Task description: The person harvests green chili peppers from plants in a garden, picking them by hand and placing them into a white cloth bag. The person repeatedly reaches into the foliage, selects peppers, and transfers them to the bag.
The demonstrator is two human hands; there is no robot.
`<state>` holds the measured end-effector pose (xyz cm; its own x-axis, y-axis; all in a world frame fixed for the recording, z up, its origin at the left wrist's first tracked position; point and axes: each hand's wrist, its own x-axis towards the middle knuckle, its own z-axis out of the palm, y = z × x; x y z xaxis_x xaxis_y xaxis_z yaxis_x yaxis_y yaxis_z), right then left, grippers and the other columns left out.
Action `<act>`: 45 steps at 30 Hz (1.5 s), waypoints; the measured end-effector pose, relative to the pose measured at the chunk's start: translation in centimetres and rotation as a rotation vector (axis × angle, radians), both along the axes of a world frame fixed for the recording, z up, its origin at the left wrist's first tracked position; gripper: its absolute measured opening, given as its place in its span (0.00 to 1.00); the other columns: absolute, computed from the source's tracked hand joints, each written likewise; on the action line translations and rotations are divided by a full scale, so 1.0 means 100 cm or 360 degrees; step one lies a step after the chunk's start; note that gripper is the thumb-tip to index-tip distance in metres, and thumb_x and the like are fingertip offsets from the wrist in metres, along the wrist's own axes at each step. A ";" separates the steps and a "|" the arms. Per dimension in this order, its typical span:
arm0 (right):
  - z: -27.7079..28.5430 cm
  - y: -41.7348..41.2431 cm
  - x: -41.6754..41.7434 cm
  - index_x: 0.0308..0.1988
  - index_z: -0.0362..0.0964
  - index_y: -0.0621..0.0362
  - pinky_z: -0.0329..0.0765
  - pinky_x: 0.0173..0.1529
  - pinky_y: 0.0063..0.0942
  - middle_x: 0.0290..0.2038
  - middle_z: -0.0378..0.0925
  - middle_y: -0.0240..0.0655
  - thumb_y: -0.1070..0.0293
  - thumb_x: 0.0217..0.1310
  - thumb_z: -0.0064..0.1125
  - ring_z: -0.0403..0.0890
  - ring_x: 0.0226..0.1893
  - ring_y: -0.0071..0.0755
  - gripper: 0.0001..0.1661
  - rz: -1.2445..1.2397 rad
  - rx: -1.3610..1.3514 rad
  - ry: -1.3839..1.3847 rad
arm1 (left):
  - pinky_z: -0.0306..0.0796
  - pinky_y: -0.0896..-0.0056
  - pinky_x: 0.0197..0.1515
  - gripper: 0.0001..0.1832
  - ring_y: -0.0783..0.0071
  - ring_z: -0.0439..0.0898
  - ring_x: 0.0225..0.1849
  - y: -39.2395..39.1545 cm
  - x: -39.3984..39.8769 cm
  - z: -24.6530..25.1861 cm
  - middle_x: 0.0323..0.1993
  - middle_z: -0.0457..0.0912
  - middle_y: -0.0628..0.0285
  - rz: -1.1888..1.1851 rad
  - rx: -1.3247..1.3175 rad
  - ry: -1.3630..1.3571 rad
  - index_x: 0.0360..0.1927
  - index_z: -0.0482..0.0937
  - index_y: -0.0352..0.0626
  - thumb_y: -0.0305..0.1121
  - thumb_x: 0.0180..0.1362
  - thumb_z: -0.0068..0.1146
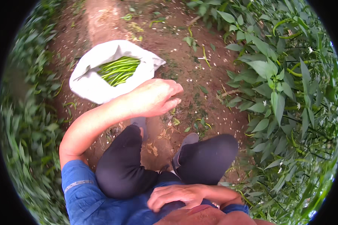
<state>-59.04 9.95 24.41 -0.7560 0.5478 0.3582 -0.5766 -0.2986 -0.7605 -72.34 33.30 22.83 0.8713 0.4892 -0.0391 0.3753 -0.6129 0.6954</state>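
My left hand (164, 97) reaches across in front of me, just beyond my knees, palm down with the fingers curled. Whether something small is inside its fingers cannot be seen. Behind that forearm a white woven sack (84, 80) stands on the soil, its mouth rolled wide. Long green chili peppers (119, 70) lie side by side inside it. My right hand (174, 195) rests on my blue shirt at the waist, fingers a little spread, with nothing seen in it.
Leafy pepper plants (270, 70) bearing long green pods line the right side, and more plants (31, 135) the left. Fallen pods (205, 56), leaves and petals dot the brown soil (214, 81) of the row between. My bent knees and grey shoes (187, 140) are below.
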 end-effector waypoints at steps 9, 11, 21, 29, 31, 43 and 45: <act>0.065 0.081 0.001 0.48 0.71 0.66 0.69 0.54 0.43 0.46 0.75 0.46 0.61 0.61 0.59 0.74 0.49 0.51 0.21 0.0010 0.0048 -0.0020 | 0.74 0.51 0.36 0.09 0.48 0.79 0.34 0.021 0.029 0.082 0.29 0.75 0.50 -0.0301 -0.0036 -0.0133 0.36 0.74 0.36 0.30 0.56 0.59; 0.076 0.080 0.004 0.46 0.71 0.66 0.69 0.52 0.43 0.44 0.75 0.46 0.60 0.61 0.59 0.74 0.47 0.51 0.20 0.0019 0.0138 -0.0174 | 0.74 0.52 0.38 0.13 0.47 0.79 0.36 0.024 0.039 0.089 0.31 0.76 0.49 -0.0525 -0.0023 -0.0048 0.43 0.75 0.35 0.32 0.57 0.59; 0.043 0.031 -0.042 0.46 0.74 0.65 0.72 0.42 0.37 0.34 0.76 0.40 0.63 0.62 0.61 0.76 0.36 0.42 0.18 -0.0544 0.0270 -0.0195 | 0.75 0.48 0.42 0.16 0.44 0.81 0.38 0.032 0.074 -0.005 0.32 0.81 0.44 -0.0788 0.0530 0.0728 0.43 0.75 0.36 0.38 0.59 0.56; 0.047 -0.013 -0.028 0.40 0.76 0.60 0.72 0.33 0.22 0.26 0.75 0.25 0.62 0.67 0.59 0.73 0.28 0.16 0.11 -0.1624 -0.0293 -0.1135 | 0.74 0.49 0.51 0.22 0.43 0.81 0.45 0.007 0.112 -0.010 0.39 0.82 0.41 -0.0980 0.0465 0.0318 0.54 0.75 0.36 0.39 0.60 0.56; 0.051 -0.024 -0.025 0.41 0.76 0.59 0.72 0.35 0.20 0.28 0.76 0.23 0.62 0.68 0.59 0.74 0.29 0.14 0.12 -0.2018 -0.0488 -0.1333 | 0.74 0.50 0.51 0.22 0.44 0.80 0.46 0.015 0.116 -0.016 0.39 0.82 0.41 -0.0972 0.0563 0.0416 0.53 0.75 0.35 0.38 0.59 0.57; -0.049 -0.070 0.208 0.60 0.66 0.66 0.72 0.57 0.34 0.55 0.74 0.48 0.56 0.68 0.53 0.76 0.54 0.39 0.30 -0.3974 -0.0503 -0.2291 | 0.76 0.58 0.49 0.17 0.53 0.79 0.47 -0.119 0.199 0.050 0.44 0.79 0.54 -0.1387 0.0729 -0.0800 0.50 0.76 0.38 0.34 0.59 0.58; -0.076 -0.051 0.271 0.60 0.64 0.66 0.72 0.58 0.36 0.56 0.70 0.48 0.52 0.68 0.50 0.74 0.55 0.40 0.32 -0.4067 -0.0337 -0.2531 | 0.75 0.58 0.52 0.16 0.55 0.79 0.48 -0.145 0.232 0.064 0.46 0.79 0.57 -0.1480 0.0846 -0.0809 0.50 0.76 0.42 0.35 0.59 0.58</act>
